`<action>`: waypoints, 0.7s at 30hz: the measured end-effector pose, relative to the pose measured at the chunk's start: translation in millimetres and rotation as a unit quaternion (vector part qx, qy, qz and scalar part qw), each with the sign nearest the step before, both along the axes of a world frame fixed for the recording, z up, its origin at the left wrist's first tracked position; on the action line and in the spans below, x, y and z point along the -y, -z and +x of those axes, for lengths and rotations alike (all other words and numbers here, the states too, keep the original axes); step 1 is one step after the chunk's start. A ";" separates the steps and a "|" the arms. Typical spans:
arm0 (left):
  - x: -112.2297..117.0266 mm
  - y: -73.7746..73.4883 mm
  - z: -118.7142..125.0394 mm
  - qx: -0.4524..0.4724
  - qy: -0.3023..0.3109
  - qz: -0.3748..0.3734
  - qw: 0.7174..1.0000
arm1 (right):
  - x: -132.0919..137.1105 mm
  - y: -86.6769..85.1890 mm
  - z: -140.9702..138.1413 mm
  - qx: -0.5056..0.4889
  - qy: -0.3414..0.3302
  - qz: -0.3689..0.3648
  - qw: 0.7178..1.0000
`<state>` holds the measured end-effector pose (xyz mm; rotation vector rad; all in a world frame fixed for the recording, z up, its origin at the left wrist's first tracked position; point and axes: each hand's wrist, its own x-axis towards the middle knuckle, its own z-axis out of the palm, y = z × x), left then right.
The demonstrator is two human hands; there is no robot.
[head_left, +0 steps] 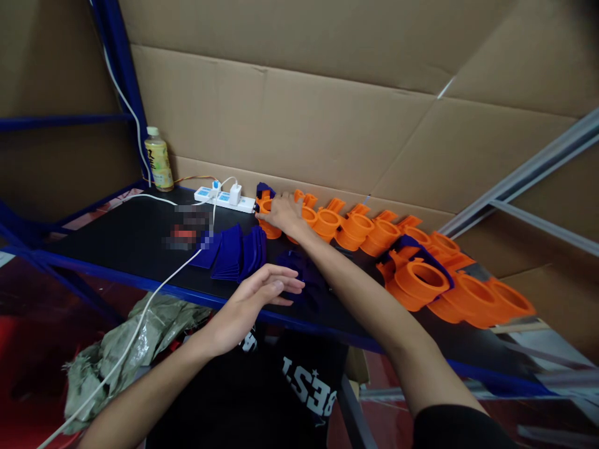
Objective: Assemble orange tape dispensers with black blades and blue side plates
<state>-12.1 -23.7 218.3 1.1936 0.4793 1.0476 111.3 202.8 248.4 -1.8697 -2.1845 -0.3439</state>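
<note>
My right hand reaches across the black bench top and closes its fingers on an orange plastic ring part at the left end of a long row of orange ring parts. My left hand rests near the bench's front edge, fingers stretched out and holding nothing, beside a fanned stack of dark blue flat pieces. More dark blue pieces lie just beyond its fingertips.
A white power strip with plugs and a white cable lies at the back left. A yellow drink bottle stands in the corner. Cardboard sheets wall the back. A grey-green sack lies below the bench.
</note>
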 end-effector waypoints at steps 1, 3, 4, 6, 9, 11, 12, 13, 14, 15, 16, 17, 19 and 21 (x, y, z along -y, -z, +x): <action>-0.1 -0.3 -0.1 0.000 0.001 0.000 1.000 | 0.6 -0.4 0.7 -0.001 -0.004 0.001 1.000; -0.1 -1.2 0.0 0.001 0.001 -0.001 1.000 | 2.4 -2.3 2.4 -0.003 -0.015 0.002 1.000; -0.1 -1.6 0.1 0.001 0.001 -0.002 1.000 | 3.7 -4.2 3.4 -0.004 -0.021 0.002 1.000; -0.2 -2.2 0.4 0.002 -0.001 -0.003 1.000 | 6.9 -10.1 6.5 -0.005 -0.033 0.001 0.999; -0.4 -1.5 0.5 -0.004 -0.002 -0.002 1.000 | 13.6 -25.5 17.5 -0.021 -0.056 0.028 0.998; -0.7 -0.5 0.2 -0.009 -0.002 0.000 1.000 | 19.5 -39.0 32.7 -0.042 -0.074 0.062 0.994; -0.8 0.0 0.0 -0.010 0.001 0.002 1.000 | 23.1 -45.8 43.2 -0.053 -0.084 0.078 0.992; -0.9 0.3 -0.2 -0.012 0.005 0.003 1.000 | 27.4 -52.1 55.6 -0.064 -0.090 0.086 0.990; -0.8 0.6 -0.4 -0.014 0.010 0.004 1.000 | 32.3 -57.2 69.7 -0.072 -0.096 0.087 0.989; -0.8 0.8 -0.5 -0.017 0.016 0.005 1.000 | 38.2 -60.8 85.1 -0.077 -0.098 0.078 0.989; -0.7 0.9 -0.4 -0.022 0.022 0.007 1.000 | 45.1 -62.2 101.1 -0.077 -0.096 0.060 0.991; -0.6 1.1 -0.3 -0.028 0.028 0.008 0.999 | 53.0 -61.4 117.4 -0.070 -0.093 0.033 0.993; -0.4 1.7 0.4 -0.041 0.045 0.010 0.998 | 71.8 -53.2 148.5 -0.045 -0.088 -0.021 0.995; -0.4 2.7 1.5 -0.049 0.061 0.012 0.997 | 93.0 -38.4 175.7 -0.023 -0.074 -0.032 0.997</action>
